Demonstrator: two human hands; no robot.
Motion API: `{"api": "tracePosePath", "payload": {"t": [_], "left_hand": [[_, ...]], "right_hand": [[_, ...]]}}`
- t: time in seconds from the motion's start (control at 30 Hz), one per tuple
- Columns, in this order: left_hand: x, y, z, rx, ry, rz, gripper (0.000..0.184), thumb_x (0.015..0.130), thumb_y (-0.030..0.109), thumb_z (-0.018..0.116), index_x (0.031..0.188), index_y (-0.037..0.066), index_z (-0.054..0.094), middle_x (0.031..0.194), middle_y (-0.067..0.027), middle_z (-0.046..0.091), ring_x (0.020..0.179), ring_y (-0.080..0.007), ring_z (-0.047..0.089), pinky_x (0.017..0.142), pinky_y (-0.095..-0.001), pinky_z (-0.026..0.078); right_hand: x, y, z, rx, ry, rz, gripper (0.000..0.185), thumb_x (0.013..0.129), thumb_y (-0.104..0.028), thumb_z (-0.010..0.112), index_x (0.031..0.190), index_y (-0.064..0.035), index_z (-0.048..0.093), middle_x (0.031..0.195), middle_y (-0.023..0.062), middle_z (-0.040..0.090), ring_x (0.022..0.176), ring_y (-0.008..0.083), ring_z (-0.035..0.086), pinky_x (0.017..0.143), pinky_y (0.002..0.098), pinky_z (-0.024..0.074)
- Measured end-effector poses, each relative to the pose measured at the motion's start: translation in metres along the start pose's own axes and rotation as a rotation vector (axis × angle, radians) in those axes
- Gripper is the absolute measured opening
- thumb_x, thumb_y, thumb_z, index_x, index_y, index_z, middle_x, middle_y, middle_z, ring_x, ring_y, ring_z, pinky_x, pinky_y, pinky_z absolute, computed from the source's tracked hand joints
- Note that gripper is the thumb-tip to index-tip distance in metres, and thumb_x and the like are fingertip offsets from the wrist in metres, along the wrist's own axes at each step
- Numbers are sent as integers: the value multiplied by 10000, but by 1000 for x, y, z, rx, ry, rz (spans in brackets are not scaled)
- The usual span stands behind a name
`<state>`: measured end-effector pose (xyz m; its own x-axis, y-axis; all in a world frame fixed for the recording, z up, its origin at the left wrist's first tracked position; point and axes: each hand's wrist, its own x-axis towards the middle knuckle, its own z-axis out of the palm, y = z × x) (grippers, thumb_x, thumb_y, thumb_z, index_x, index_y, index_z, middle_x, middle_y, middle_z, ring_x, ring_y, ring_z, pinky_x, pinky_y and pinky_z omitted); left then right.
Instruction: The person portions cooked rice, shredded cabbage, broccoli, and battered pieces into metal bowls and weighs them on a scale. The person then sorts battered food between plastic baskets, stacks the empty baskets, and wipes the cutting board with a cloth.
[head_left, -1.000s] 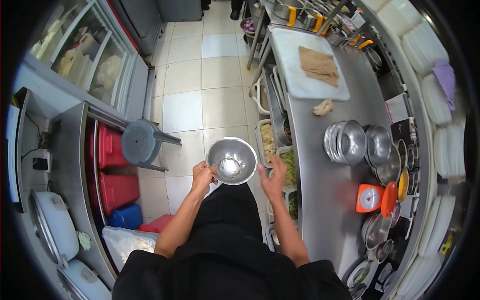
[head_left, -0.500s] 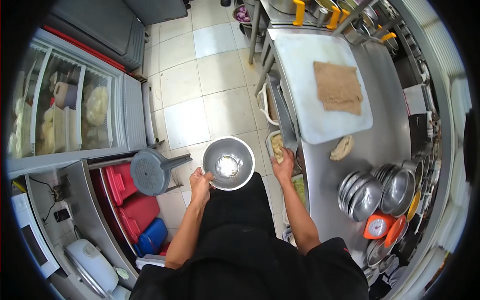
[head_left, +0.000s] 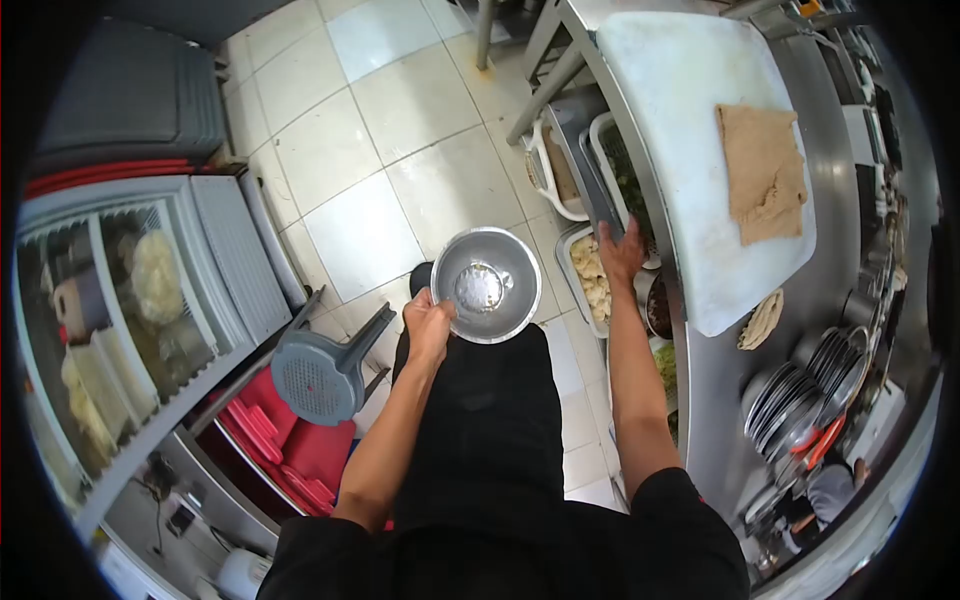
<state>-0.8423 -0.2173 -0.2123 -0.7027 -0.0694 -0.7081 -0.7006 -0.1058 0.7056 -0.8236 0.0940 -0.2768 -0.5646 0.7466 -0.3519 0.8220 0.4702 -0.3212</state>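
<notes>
The left hand (head_left: 430, 325) grips the rim of a metal bowl (head_left: 486, 285); the right hand (head_left: 622, 250) reaches right, near a tub of pale food (head_left: 590, 275).

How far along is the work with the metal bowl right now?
Looks done: the metal bowl is picked up, its rim held by the left hand. In hand: the right hand is at the near end of the grey tray beside the counter; whether it grips anything, I can't tell. Left: no food shows in the bowl, so any filling probably remains.
</notes>
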Motion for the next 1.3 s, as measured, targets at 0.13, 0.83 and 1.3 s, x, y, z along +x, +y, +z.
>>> {"api": "tracePosePath", "payload": {"t": [0.13, 0.83, 1.3], "left_hand": [[47, -10, 11, 93, -79, -9, 130, 633, -22, 498, 576, 63, 417, 538, -8, 432, 420, -86, 374, 349, -250, 312], [101, 3, 27, 136, -163, -21, 263, 624, -49, 510, 536, 100, 312, 514, 27, 354, 437, -57, 298, 364, -243, 250], [124, 13, 37, 144, -168, -4, 255, 617, -73, 491, 546, 106, 324, 512, 23, 375, 434, -53, 311, 371, -235, 244]], "right_hand": [[-35, -31, 11, -45, 192, -28, 562, 826, -488, 517, 1228, -99, 466, 1223, 178, 488, 1132, 367, 433, 952, 500, 284], [32, -56, 27, -177, 275, 56, 814, 569, -589, 721, 1203, -124, 512, 1160, 154, 543, 1120, 417, 431, 928, 544, 319], [94, -60, 42, -287, 439, 25, 966, 531, -575, 744, 1327, -178, 364, 1327, 254, 309, 1237, 418, 310, 977, 493, 342]]}}
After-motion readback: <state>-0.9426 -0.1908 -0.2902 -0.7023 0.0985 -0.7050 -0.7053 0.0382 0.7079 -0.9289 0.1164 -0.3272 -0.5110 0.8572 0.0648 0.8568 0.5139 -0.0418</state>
